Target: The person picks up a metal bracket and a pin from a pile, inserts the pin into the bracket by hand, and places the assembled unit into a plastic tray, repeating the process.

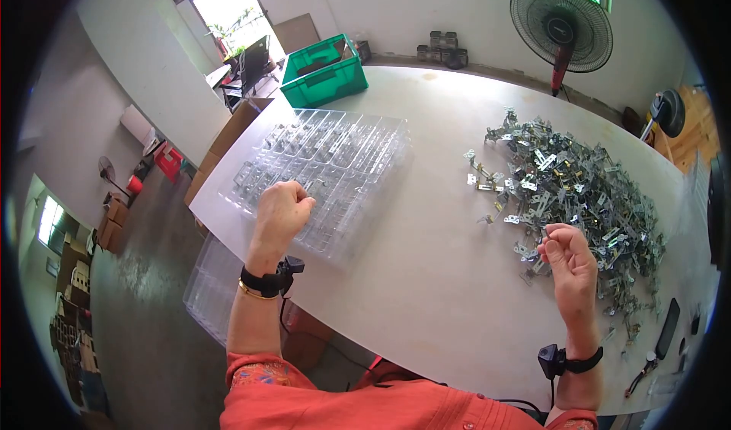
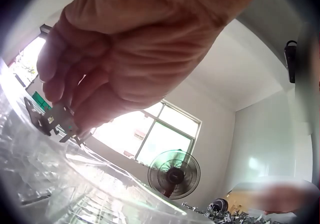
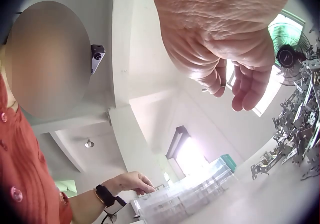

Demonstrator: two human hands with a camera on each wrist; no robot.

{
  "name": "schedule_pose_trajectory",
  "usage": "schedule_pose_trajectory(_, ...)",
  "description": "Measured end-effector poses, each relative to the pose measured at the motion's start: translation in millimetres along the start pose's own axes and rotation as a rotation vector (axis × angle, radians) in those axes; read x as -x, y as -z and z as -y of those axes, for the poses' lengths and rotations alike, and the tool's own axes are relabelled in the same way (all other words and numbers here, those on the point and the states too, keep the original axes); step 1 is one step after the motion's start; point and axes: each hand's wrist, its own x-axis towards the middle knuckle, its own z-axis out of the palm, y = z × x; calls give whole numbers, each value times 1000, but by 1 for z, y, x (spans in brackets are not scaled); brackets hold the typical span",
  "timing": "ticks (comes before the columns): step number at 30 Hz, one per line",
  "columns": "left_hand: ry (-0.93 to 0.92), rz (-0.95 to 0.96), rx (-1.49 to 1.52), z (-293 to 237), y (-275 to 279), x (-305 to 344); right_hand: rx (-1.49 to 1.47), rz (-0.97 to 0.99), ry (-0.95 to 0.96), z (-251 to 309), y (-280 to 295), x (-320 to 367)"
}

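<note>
Over the clear plastic compartment tray (image 1: 373,167), my left hand (image 1: 282,213) pinches a small metal bracket (image 2: 61,118) between thumb and fingertips. Metal pieces lie in rows in several of the tray's compartments. My right hand (image 1: 571,262) is at the near left side of a large heap of metal brackets (image 1: 586,186). Its thumb and fingers are bent together, and a thin metal piece (image 3: 205,89) pokes out between them; most of that piece is hidden by the fingers.
A green crate (image 1: 324,80) stands at the table's far left edge. Behind the table is a standing fan (image 1: 562,27). More clear trays (image 1: 213,285) are stacked below the left edge. A dark-handled tool (image 1: 666,331) lies at the right near the heap.
</note>
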Motion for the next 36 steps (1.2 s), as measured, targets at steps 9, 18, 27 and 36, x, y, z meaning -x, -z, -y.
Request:
schedule_pose_trajectory(9,-88,24,-121,5,-12,-3,1,15,16,-2,-1,1)
schedule_pose_trajectory(18,-156,-79,-311,8,-19,-4,-48,-31,-13,-17,-2,-4)
schedule_pose_trajectory(27,-574,269,450,-155,-36,79,-183,-161,-214,-30,11,-18)
schedule_pose_trajectory(36,-1159,574,703,-248,-111,155,163,-342,9,-51,5,-42)
